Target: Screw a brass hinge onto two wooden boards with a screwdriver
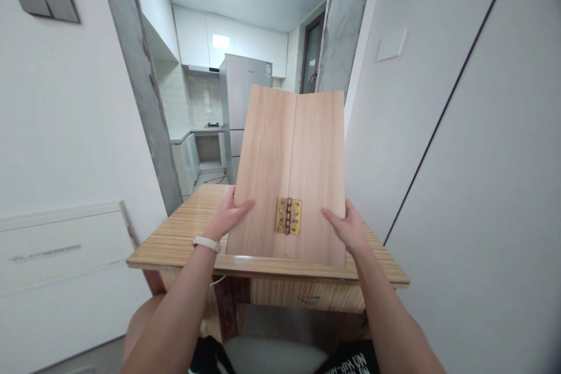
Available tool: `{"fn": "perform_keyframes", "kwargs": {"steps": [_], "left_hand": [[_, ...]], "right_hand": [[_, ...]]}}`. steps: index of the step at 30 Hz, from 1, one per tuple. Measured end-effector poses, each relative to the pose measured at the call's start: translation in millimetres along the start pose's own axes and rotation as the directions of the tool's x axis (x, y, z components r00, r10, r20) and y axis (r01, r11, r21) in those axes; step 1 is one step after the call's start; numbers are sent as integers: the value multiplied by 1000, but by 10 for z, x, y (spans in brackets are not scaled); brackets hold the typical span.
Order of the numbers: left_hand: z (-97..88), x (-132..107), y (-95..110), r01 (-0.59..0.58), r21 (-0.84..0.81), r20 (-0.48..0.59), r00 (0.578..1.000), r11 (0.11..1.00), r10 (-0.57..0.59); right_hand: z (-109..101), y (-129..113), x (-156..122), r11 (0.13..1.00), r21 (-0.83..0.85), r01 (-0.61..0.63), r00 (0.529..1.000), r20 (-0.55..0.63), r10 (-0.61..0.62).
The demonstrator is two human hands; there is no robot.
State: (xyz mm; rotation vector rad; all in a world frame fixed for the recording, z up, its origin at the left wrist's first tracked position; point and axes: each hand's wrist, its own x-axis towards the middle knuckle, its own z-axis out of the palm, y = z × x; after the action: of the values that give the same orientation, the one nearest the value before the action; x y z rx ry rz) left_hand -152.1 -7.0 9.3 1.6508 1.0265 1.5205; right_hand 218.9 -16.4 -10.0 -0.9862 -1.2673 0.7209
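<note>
Two light wooden boards point(267, 152) stand tilted up from the table, side by side and slightly folded along their shared seam. A brass hinge point(288, 216) with several screws joins them near the lower end. My left hand point(228, 213) grips the left board's outer edge, thumb on its front face and fingers hidden behind. On the opposite side, my right hand point(346, 225) holds the right board's edge in the same way, thumb in front. A pale band point(207, 243) circles my left wrist.
The boards' lower end is at the front of a wood-grain table point(175, 236), which has a drawer point(309, 298) below. White walls rise on both sides. Behind the table is a kitchen with a grey refrigerator point(239, 93). A white panel-like box point(65, 274) is at left.
</note>
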Motion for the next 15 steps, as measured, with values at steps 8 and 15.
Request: {"fn": "perform_keyframes", "kwargs": {"steps": [8,15], "left_hand": [[33,-46,-13,106,-207,69,993,973,-93],[29,71,107,10,14,-36,999,1000,-9]], "right_hand": [[-52,-68,2,984,146,-100,993,74,90],[30,-198,82,1000,0,8,1000,-4,-8]]}}
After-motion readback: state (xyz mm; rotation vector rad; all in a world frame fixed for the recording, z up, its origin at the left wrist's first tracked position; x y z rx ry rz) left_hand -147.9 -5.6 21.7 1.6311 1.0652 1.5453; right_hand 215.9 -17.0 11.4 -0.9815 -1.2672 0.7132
